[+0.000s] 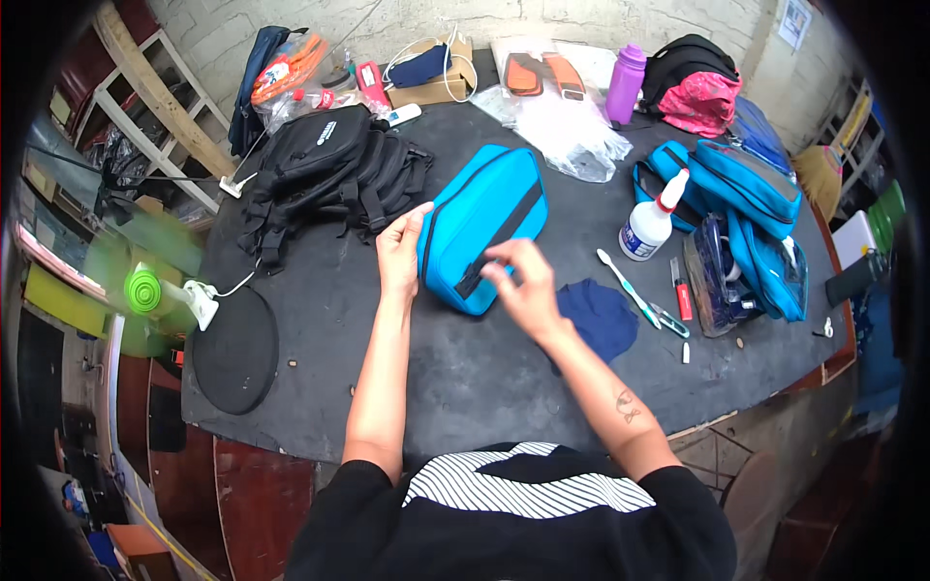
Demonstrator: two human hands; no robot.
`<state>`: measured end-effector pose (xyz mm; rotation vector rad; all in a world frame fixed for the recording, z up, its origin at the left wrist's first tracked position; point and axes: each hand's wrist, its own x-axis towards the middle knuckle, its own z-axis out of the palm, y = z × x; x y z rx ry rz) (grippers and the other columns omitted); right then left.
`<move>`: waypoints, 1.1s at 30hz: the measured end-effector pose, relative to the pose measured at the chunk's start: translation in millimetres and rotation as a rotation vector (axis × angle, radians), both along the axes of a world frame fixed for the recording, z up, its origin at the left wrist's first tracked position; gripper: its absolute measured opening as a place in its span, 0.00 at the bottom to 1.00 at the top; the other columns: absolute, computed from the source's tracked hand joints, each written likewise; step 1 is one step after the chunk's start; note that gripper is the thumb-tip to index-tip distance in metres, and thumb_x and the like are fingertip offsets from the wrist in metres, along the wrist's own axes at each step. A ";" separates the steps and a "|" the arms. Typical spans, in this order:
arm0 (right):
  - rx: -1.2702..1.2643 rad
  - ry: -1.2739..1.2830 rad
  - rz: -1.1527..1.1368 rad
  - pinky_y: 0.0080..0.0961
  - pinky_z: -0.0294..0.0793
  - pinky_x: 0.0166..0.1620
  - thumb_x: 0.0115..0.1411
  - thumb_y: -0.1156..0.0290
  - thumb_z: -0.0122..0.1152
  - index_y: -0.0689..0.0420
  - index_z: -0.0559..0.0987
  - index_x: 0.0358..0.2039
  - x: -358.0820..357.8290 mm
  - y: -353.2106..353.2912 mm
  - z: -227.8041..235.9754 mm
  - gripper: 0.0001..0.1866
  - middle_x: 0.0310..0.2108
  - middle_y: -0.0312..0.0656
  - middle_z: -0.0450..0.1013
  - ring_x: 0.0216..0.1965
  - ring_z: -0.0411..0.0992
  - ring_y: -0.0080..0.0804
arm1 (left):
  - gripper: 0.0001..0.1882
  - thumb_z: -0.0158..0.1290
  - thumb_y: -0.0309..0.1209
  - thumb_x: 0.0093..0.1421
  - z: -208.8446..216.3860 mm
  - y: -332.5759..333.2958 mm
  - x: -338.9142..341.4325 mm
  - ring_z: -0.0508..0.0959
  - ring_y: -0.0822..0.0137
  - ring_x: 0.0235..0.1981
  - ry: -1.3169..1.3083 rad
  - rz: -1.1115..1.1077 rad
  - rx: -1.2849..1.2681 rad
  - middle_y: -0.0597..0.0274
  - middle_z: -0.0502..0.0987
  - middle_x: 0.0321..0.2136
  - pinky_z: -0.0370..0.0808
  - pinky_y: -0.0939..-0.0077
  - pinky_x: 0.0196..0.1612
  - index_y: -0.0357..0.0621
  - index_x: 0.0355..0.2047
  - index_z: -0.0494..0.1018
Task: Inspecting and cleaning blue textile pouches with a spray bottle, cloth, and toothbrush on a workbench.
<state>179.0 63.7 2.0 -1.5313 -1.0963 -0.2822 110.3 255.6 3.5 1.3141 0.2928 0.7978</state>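
Note:
A turquoise zippered pouch [462, 232] with a black strap [513, 221] across its face stands tilted over the dark table. My left hand [398, 254] grips its left edge, thumb on top. Bent over the lower end of the strap, my right hand [524, 282] has its thumb and fingertips pinched at the strap's loose end. A crumpled navy cloth [598, 315] lies just right of that hand. Beyond the cloth are a toothbrush [629, 289], small thread snips [668, 320] and a red-and-black cutter [681, 290].
A white bottle with a red nozzle [646, 228] stands near more turquoise pouches [751, 189] at right. A black backpack [320, 165] lies at left, beside a spinning green fan [145, 289] and a round black disc [235, 351]. Plastic bags [567, 131] and a purple bottle [626, 85] sit at the back.

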 end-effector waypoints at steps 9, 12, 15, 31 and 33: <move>-0.011 0.085 -0.079 0.29 0.69 0.39 0.49 0.82 0.61 0.61 0.75 0.31 -17.8 21.1 -35.4 0.08 0.29 0.43 0.70 0.32 0.70 0.36 | 0.16 0.54 0.37 0.62 0.1 -6.5 3.9 0.75 0.75 0.40 -0.027 -0.002 0.013 0.61 0.79 0.38 0.69 0.80 0.48 0.35 0.43 0.77; -0.059 0.013 -0.090 0.32 0.66 0.38 0.52 0.82 0.56 0.61 0.71 0.27 -17.3 14.2 -28.1 0.04 0.28 0.45 0.67 0.32 0.67 0.43 | 0.16 0.54 0.37 0.62 -2.1 -4.1 2.8 0.75 0.75 0.40 -0.013 -0.017 -0.034 0.61 0.79 0.38 0.69 0.80 0.48 0.36 0.43 0.77; -0.122 0.115 -0.013 0.27 0.65 0.38 0.55 0.82 0.53 0.61 0.67 0.29 -12.6 -7.5 -31.4 0.04 0.28 0.43 0.63 0.32 0.65 0.37 | 0.17 0.54 0.37 0.62 -3.2 0.0 4.8 0.75 0.75 0.40 -0.013 -0.009 -0.016 0.62 0.79 0.38 0.69 0.80 0.48 0.36 0.43 0.78; 0.082 0.922 0.145 0.19 0.74 0.34 0.56 0.80 0.60 0.65 0.73 0.39 -27.0 -65.0 -17.2 0.11 0.29 0.36 0.70 0.29 0.72 0.22 | 0.17 0.53 0.38 0.63 1.3 -31.0 11.4 0.74 0.76 0.40 -0.010 0.100 0.006 0.64 0.79 0.38 0.68 0.80 0.48 0.38 0.44 0.77; 0.107 0.913 0.113 0.17 0.73 0.31 0.55 0.80 0.62 0.66 0.73 0.44 -26.4 -34.1 -36.1 0.16 0.28 0.36 0.70 0.28 0.72 0.20 | 0.17 0.53 0.38 0.63 1.5 -37.6 10.4 0.74 0.76 0.40 -0.006 0.088 0.005 0.63 0.79 0.38 0.68 0.79 0.49 0.37 0.44 0.77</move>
